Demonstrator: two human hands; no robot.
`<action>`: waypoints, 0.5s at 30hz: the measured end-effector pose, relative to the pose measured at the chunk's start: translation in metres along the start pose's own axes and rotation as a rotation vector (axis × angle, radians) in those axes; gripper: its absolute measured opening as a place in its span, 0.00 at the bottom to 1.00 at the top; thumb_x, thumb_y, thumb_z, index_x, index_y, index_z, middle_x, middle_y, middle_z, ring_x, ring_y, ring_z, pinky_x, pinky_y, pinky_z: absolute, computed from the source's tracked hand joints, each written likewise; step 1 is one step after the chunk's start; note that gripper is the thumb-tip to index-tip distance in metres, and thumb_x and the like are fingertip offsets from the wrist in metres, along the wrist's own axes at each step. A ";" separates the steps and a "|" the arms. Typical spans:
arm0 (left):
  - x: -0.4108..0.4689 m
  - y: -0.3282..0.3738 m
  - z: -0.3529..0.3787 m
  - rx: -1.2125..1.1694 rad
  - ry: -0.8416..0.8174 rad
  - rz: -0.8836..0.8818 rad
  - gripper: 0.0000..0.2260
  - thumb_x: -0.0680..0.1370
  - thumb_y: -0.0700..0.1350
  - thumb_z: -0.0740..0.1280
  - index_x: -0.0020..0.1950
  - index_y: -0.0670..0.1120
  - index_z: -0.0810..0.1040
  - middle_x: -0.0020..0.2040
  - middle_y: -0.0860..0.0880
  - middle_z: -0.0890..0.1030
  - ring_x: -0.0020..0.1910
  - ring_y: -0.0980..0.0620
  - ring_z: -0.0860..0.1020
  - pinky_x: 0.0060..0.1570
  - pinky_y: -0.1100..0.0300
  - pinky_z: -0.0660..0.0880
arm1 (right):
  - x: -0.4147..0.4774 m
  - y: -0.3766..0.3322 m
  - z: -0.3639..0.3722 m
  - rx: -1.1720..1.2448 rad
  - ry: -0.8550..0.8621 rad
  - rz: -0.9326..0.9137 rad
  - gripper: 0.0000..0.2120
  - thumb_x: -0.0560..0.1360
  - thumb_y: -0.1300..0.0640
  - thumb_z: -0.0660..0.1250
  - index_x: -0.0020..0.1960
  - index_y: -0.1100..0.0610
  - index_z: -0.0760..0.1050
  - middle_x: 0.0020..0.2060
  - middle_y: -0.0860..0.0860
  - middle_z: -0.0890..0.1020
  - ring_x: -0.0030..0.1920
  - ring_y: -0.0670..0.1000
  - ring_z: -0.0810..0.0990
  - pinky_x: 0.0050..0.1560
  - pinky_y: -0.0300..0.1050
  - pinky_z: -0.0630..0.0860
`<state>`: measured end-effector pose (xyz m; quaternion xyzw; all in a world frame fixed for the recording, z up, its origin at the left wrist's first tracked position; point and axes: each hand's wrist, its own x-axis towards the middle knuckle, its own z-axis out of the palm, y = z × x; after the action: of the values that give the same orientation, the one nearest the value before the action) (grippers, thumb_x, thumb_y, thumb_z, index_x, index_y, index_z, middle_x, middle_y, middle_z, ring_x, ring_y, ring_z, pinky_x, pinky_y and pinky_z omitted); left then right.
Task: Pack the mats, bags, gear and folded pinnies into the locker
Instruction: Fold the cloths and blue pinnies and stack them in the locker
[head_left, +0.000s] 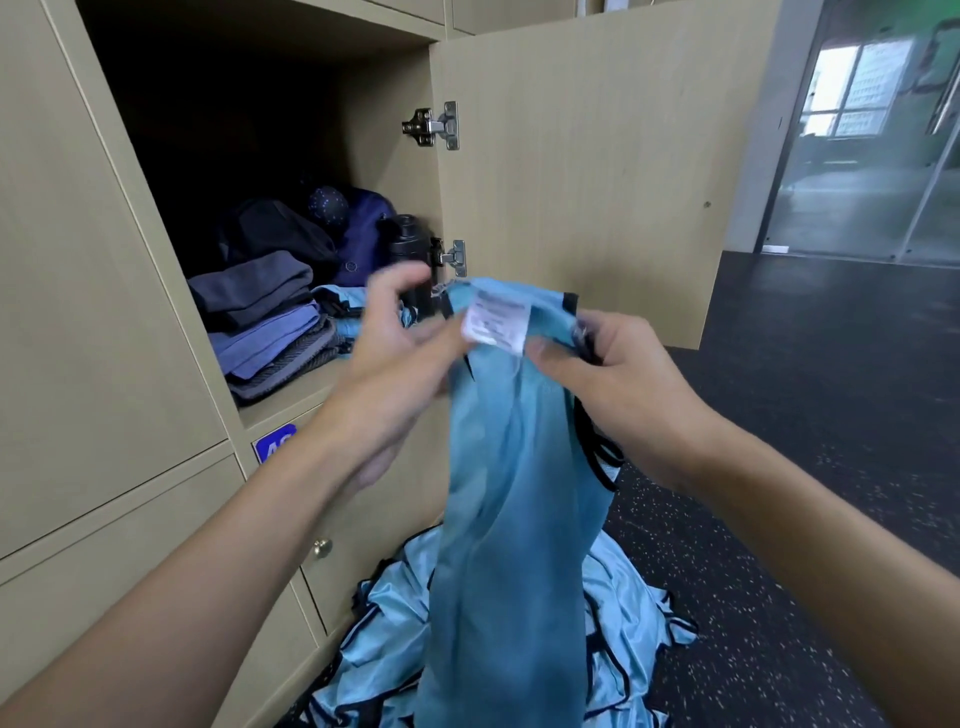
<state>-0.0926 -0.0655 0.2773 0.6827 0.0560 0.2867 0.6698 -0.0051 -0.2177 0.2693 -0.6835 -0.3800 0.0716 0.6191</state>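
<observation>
A light blue pinny (514, 467) with black trim and a white label hangs in front of the open locker (332, 384). My right hand (613, 374) grips its top edge at the right. My left hand (395, 353) is blurred, its fingers loosely curled and touching the pinny's left top edge. A heap of more blue pinnies (618, 613) lies on the floor below. Inside the locker lie stacked folded mats (270, 322), dark bags (311, 228), a black bottle (410, 249) and a folded blue pinny (348, 312).
The locker door (587, 171) stands open to the right of the pinny. Closed locker doors (104, 519) fill the left and the space below. Dark speckled floor (805, 415) stretches right toward glass partitions (862, 156).
</observation>
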 end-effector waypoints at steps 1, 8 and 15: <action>-0.003 -0.006 0.001 0.019 -0.094 -0.119 0.29 0.71 0.49 0.78 0.67 0.54 0.68 0.50 0.43 0.86 0.47 0.45 0.80 0.55 0.45 0.75 | 0.000 -0.003 0.001 0.060 0.032 0.017 0.08 0.81 0.58 0.65 0.54 0.61 0.81 0.52 0.65 0.83 0.47 0.55 0.81 0.54 0.61 0.78; -0.004 -0.004 0.013 -0.195 0.018 -0.197 0.24 0.78 0.36 0.69 0.71 0.47 0.66 0.49 0.41 0.86 0.45 0.46 0.85 0.45 0.53 0.83 | 0.001 0.000 -0.015 0.091 0.013 0.182 0.14 0.77 0.55 0.70 0.62 0.55 0.73 0.51 0.57 0.85 0.47 0.53 0.86 0.50 0.57 0.82; -0.006 -0.015 0.006 -0.039 0.086 -0.274 0.38 0.74 0.45 0.75 0.77 0.56 0.57 0.52 0.54 0.84 0.47 0.56 0.85 0.50 0.56 0.80 | -0.002 0.007 -0.012 0.105 0.015 0.224 0.31 0.75 0.63 0.71 0.72 0.47 0.62 0.50 0.58 0.85 0.49 0.58 0.85 0.54 0.58 0.81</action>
<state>-0.0900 -0.0723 0.2615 0.6427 0.1715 0.2226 0.7127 0.0034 -0.2281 0.2652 -0.6889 -0.2925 0.1552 0.6449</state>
